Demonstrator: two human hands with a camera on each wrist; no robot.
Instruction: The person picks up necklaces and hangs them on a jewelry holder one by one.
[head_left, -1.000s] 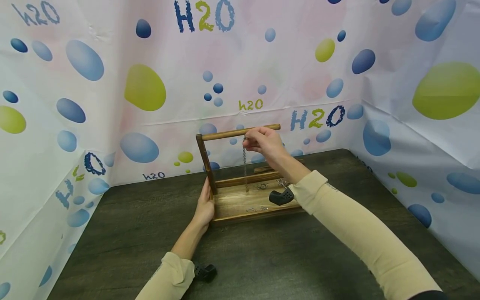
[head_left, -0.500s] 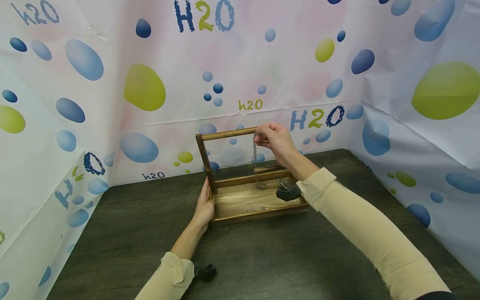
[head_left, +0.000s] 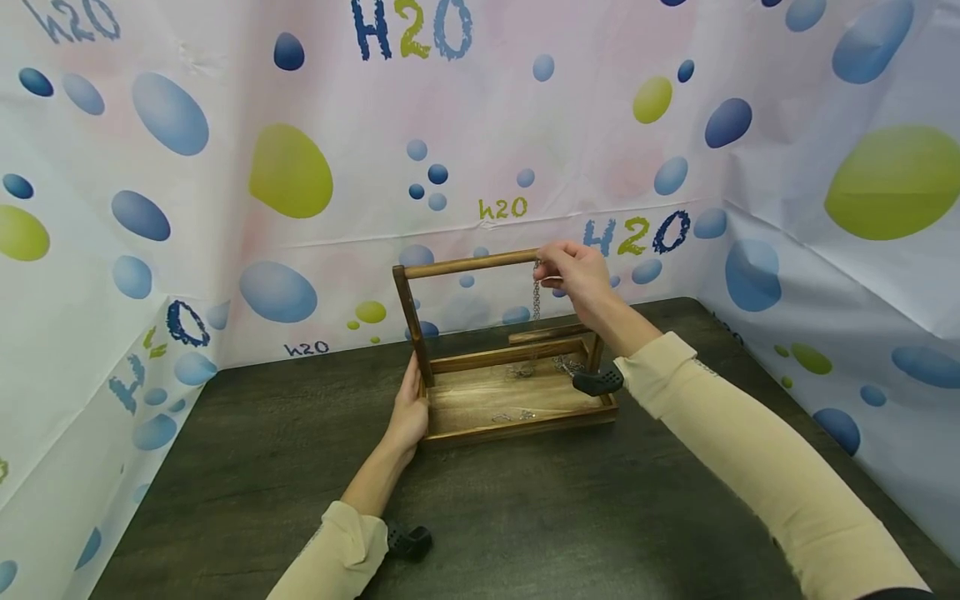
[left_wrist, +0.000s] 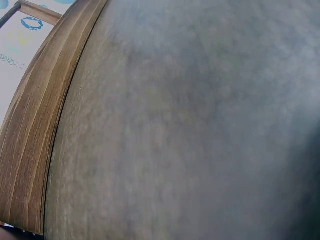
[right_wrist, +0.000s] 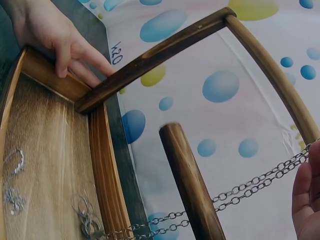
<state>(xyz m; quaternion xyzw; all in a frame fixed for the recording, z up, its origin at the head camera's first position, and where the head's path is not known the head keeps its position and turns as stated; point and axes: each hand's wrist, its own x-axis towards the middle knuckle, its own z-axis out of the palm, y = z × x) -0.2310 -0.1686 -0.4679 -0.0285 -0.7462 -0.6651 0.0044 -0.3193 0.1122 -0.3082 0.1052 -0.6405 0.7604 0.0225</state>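
A wooden jewelry stand (head_left: 411,325), with a shallow tray base (head_left: 517,427) and a long upper bar (head_left: 472,264) on a tall post, stands on the dark table. My left hand (head_left: 408,421) grips the tray's left end; in the right wrist view its fingers (right_wrist: 95,60) reach round the end wall beside the post. At the bar's right part, my right hand (head_left: 577,275) pinches a silver chain necklace (head_left: 536,300). Two strands of the chain (right_wrist: 240,192) run down from the fingers toward the tray, passing the lower bar (right_wrist: 190,180). The upper bar's free end is hidden behind my right hand.
Silver jewelry (head_left: 517,371) lies in the tray, with a chain pile (head_left: 567,364) at its right and small pieces (head_left: 513,416) near the front. A shorter post (head_left: 594,350) rises on the right. A patterned backdrop (head_left: 375,183) stands behind the table (head_left: 480,500).
My right hand has slid rightward along the upper bar, carrying the hanging chain with it. More of the lower bar and short post now shows. The left hand stays put.
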